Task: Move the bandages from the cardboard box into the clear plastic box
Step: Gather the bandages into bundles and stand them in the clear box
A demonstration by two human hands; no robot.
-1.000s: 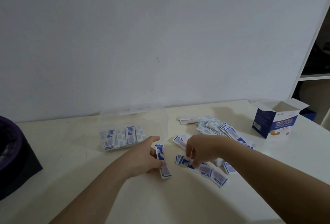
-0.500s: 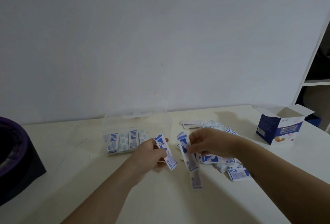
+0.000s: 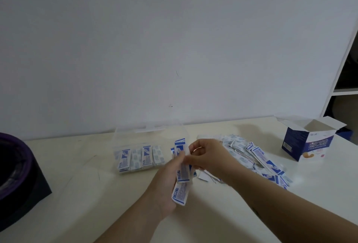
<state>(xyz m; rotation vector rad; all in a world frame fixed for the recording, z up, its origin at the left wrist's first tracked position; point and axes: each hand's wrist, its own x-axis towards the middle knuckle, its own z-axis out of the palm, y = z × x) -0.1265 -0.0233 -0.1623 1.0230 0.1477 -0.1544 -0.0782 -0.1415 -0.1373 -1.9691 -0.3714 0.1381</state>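
Two hands pinch a few bandages together: the left hand low down, the right hand near the top. Their long sides run from the person toward the wall, just right of the clear plastic box — the cardboard box stands far right.

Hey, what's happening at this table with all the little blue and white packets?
A person's left hand grips a few bandage packets, and the right hand pinches their top end, just in front of the clear plastic box. A row of bandages already sits inside that box. Many more lie in a loose pile on the table to the right, with the open cardboard box beyond it.
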